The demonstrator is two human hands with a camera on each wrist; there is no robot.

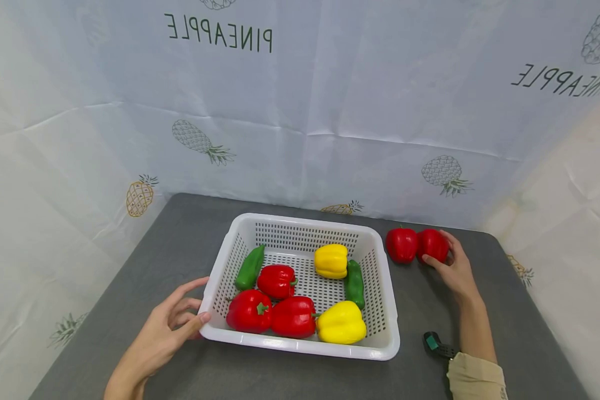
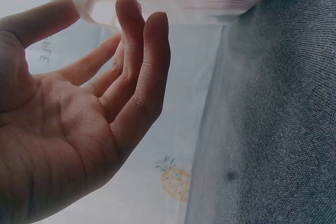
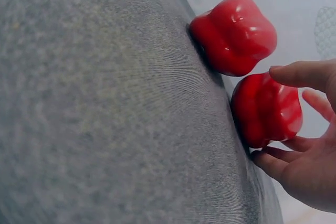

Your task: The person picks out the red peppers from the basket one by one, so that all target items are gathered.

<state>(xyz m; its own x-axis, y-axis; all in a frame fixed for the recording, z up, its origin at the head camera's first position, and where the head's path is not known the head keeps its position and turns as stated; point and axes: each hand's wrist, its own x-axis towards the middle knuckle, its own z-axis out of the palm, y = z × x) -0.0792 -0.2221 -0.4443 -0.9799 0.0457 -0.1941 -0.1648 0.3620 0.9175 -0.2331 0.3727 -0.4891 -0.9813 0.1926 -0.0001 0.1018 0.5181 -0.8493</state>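
Seven vegetables sat in the white plastic basket, two red bell peppers remained beside it on the gray table, right hand clamped round the outer pepper, left hand touched the basket, grip unclear.

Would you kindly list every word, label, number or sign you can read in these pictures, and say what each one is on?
"PINEAPPLE", mirror-reversed: upper left of the cloth, head view.
"PINEAPPLE", mirror-reversed: upper right of the cloth, its right end faint.
Left wrist view: a few blurred letters on the cloth, too unclear to quote with certainty.
I see no readable text on the peppers or the basket.
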